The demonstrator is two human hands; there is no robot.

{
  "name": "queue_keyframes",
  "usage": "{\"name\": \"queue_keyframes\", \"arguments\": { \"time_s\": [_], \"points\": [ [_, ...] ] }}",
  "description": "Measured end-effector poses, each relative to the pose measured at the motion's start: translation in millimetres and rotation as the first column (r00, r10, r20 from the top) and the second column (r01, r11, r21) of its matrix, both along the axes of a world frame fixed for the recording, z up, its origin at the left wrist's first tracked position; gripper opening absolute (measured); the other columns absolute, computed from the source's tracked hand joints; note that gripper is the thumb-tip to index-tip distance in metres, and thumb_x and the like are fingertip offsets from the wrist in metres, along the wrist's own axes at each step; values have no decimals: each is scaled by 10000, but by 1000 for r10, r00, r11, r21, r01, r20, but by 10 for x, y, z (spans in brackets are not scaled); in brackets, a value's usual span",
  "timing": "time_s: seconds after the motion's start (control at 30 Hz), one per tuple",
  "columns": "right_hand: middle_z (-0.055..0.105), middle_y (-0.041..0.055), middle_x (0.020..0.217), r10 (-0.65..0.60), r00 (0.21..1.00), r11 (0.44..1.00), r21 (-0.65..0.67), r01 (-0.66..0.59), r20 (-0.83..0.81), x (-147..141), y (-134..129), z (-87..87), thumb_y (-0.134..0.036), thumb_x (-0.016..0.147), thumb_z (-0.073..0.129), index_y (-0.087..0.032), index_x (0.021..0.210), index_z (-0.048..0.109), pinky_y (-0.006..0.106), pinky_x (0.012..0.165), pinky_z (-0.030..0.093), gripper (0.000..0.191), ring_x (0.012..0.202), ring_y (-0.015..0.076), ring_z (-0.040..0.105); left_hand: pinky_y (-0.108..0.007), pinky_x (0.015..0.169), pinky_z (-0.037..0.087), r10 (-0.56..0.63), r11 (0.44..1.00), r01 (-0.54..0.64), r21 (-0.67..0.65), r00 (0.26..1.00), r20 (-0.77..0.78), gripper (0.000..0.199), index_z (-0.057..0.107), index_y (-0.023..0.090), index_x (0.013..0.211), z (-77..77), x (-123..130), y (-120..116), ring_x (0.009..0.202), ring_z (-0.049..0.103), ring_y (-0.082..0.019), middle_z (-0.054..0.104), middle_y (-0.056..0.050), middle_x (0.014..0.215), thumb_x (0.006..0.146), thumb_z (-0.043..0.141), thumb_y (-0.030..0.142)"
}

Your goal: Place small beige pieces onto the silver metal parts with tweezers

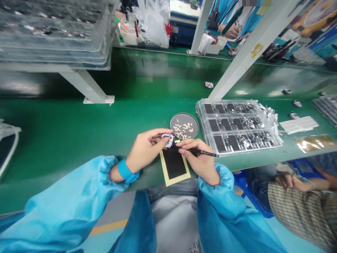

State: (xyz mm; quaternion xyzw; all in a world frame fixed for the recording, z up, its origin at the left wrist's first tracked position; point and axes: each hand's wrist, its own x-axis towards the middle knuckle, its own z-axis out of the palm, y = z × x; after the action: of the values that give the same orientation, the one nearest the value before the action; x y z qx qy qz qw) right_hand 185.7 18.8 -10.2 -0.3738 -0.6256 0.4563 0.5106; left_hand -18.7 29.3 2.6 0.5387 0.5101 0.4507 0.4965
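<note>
Head: two hands (144, 149) (202, 160) hold one casing (169, 139), one tool (202, 151).

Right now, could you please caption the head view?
Left hand holds a small part, right hand a thin black tool.

No text is readable, even on the black tool (204, 152).

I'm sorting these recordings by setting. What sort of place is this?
Probably a small-electronics assembly workshop: a long green bench, a clear compartmented tray of small parts at right, and more stacked trays at upper left.
</note>
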Motion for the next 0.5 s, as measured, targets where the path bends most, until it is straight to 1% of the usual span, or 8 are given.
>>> {"name": "queue_keyframes", "arguments": {
  "time_s": [0.2,0.37,0.5],
  "points": [
    [775,31,1014,-1,1000,1000,-16,1,-11,-5,-7,6,-166,879,774,-227,887,679,398,959,583,114,1018,204,736,-200,702,592,13,1000,-14,17,1000,24,320,755,149,1145,14,-16,31,831,728,-176,768,-88,995,871,741,313],
    [770,29,1020,-26,996,1000,4,26,-83,-9,-28,7,-156,875,776,-231,915,677,384,935,593,131,1012,199,735,-194,713,580,19,999,-19,46,1000,2,300,758,170,1143,-13,-22,29,825,725,-164,769,-72,996,879,750,312],
    [765,28,1005,-40,995,999,-11,40,-87,-15,-8,24,-174,874,780,-232,918,682,355,906,596,122,1000,190,733,-201,728,573,9,999,-8,50,999,-32,289,757,188,1149,-33,-21,19,857,731,-174,768,-68,1003,891,743,317]
  ]
}}
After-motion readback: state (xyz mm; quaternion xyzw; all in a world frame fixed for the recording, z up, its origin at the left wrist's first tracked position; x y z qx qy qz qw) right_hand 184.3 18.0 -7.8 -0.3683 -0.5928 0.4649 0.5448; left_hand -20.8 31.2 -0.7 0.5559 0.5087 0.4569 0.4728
